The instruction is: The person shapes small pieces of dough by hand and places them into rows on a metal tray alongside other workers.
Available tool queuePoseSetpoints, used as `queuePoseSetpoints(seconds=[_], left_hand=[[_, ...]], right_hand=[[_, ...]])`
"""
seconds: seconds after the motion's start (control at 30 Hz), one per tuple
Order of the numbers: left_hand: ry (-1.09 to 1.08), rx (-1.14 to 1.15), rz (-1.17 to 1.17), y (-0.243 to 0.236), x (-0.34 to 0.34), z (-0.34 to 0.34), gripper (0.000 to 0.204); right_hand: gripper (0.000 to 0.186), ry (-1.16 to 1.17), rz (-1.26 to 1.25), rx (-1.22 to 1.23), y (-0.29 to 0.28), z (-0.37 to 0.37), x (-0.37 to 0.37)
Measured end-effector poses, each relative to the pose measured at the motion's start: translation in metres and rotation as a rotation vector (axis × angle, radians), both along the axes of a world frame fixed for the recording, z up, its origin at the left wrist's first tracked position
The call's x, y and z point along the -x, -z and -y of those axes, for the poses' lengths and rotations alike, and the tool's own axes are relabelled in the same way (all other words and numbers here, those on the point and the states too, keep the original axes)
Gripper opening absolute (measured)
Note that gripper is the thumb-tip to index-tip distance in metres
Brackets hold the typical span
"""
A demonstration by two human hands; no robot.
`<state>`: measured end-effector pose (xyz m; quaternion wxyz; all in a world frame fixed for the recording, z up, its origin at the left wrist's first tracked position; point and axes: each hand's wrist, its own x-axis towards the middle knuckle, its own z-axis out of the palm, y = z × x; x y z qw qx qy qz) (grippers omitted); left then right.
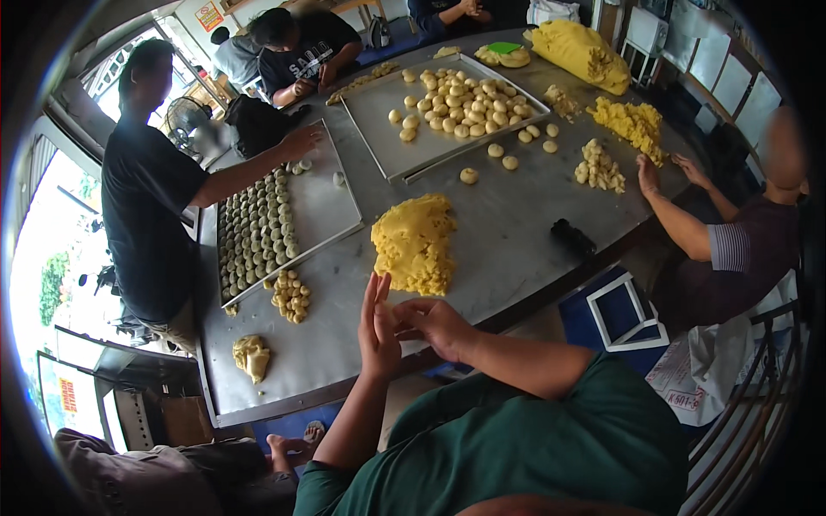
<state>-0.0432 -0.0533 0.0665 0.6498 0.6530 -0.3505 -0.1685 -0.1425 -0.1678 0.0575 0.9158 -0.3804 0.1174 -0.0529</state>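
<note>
Yellow dough (416,241) sat heaped on the metal table (508,228), at twelve o'clock from the left hand (379,335), which stood upright, fingers straightened. At its three o'clock, the right hand (437,328) half-curled; whether it gripped anything, I couldn't tell.

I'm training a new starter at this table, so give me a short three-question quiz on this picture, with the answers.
1. True or false: the yellow dough mound just beyond the wearer's left hand and right hand sits inside a tray.
2. Which holds its balls in close rows: A) the left tray or B) the far tray?
3. Fill in: a flat ____ object lies beside the large yellow mass.

Key: 1. False; it rests on the metal table. 2. A. 3. Green.
</note>
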Motion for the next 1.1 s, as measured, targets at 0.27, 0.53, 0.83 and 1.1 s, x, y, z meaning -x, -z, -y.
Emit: queuePoseSetpoints(seconds=[0.27, 0.53, 0.83, 1.1], left_hand=[[-0.044, 0.067, 0.015, -0.005, 0.017, 0.009, 0.062], [-0.099, -0.08, -0.453, -0.025, 0.014, 0.015, 0.069], [-0.218, -0.649, 0.576, 0.075, -0.036, -0.058, 0.056], [-0.2, -0.846, 0.819, 0.024, -0.053, -0.017, 0.028]], right_hand=[[0.037, 0.061, -0.003, 0.116, 0.004, 0.002, -0.002], [0.034, 0.363, 0.14, 1.108, 0.018, 0.012, 0.002], [0.03, 0.655, -0.058, 1.32, 0.038, 0.125, 0.02], [0.027, 0.631, -0.292, 1.588, 0.067, 0.155, 0.023]])
